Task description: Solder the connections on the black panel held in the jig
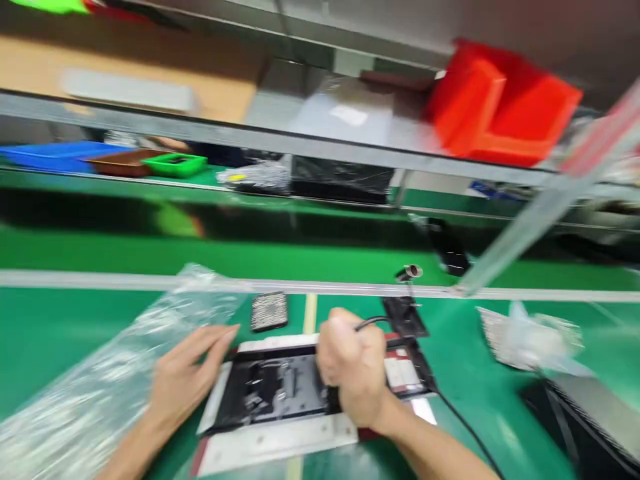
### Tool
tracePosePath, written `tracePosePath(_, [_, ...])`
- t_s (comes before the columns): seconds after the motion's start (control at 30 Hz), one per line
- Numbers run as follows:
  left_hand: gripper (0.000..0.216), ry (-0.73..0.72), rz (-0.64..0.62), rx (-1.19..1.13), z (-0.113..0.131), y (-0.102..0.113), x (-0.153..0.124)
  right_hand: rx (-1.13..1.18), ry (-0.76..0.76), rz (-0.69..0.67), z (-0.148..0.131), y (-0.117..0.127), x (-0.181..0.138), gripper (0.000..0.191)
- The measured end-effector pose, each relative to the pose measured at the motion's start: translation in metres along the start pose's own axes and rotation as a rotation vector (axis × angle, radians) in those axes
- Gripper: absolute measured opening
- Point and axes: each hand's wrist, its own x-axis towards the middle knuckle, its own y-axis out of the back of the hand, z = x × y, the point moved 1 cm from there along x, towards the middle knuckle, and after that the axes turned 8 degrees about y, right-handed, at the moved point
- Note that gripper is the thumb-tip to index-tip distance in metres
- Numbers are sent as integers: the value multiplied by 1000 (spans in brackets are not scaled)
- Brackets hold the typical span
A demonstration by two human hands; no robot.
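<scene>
A black metal-like housing (300, 380) with small parts inside lies in a white and dark red fixture (280, 437) on the green bench. My right hand (353, 367) is closed in a fist over the right part of the housing. It grips a black corded tool, mostly hidden by the fingers; a black cable (371, 321) runs out near the top of the fist. My left hand (193, 373) lies at the left edge of the fixture, fingers stretched and thumb apart, holding nothing. The picture is blurred, so the tool's tip cannot be made out.
Clear plastic film (120, 373) lies at left. A small box of tiny pieces (269, 311) sits behind the fixture, beside a black stand (405, 315). A plastic bag (533, 339) and black case (580, 417) lie right. A red bin (500, 107) is on the shelf above.
</scene>
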Motion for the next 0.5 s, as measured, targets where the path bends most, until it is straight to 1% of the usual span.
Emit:
tracePosePath(0.03, [19, -16, -12, 15, 2, 11, -1, 62, 1, -16, 4, -1, -2, 56])
tracePosePath(0.1, [21, -16, 2, 6, 11, 20, 2, 145, 20, -29, 8, -2, -3, 54])
tracePosePath(0.2, [18, -80, -34, -68, 36, 16, 11, 191, 31, -32, 2, -3, -1, 54])
tracePosePath(0.3, [20, -116, -93, -203, 71, 13, 19, 183, 31, -20, -7, -5, 1, 54])
tracePosePath(0.4, [25, -74, -179, -361, 108, 13, 26, 161, 43, -11, -9, -7, 1, 54])
tracePosePath(0.5, [35, -38, -322, -514, 142, 8, 34, 144, 66, -19, -6, -7, 1, 54])
